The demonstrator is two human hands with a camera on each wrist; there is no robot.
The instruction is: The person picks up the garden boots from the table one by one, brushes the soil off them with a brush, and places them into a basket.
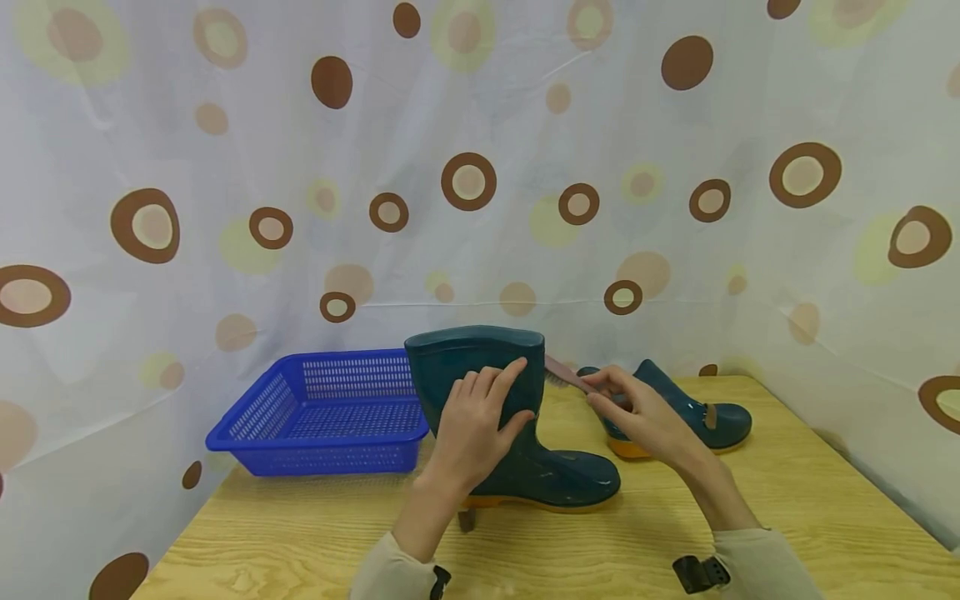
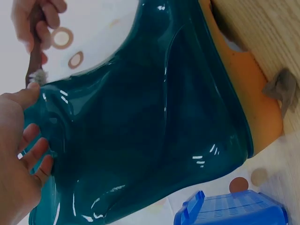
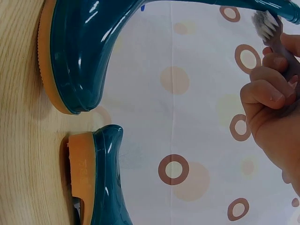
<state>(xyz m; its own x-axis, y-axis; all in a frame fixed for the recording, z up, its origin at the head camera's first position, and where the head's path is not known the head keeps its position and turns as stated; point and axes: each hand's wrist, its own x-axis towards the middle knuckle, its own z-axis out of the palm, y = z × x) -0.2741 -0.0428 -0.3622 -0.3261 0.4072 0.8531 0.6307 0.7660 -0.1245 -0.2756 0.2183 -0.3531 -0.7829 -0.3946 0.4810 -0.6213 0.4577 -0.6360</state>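
A dark green rubber boot (image 1: 480,350) with an orange sole stands upright, toe to the right. My left hand (image 1: 472,417) rests against the side of its shaft, fingers extended, the thumb at the front edge. My right hand (image 1: 633,412) grips the handle of a small brush (image 1: 564,372), the fingers curled round it. In the right wrist view, the pale bristles (image 3: 266,24) meet the front of the shaft near its top. A small grey-brown lump (image 2: 282,89) is beside the boot's heel.
Behind on the left sits a blue plastic basket (image 1: 322,462) with perforated walls. Back right, a low green rubber shoe (image 1: 671,396) with an orange heel bears a brown patch (image 1: 710,416). The wooden table (image 1: 570,554) backs onto a dotted curtain (image 1: 517,108).
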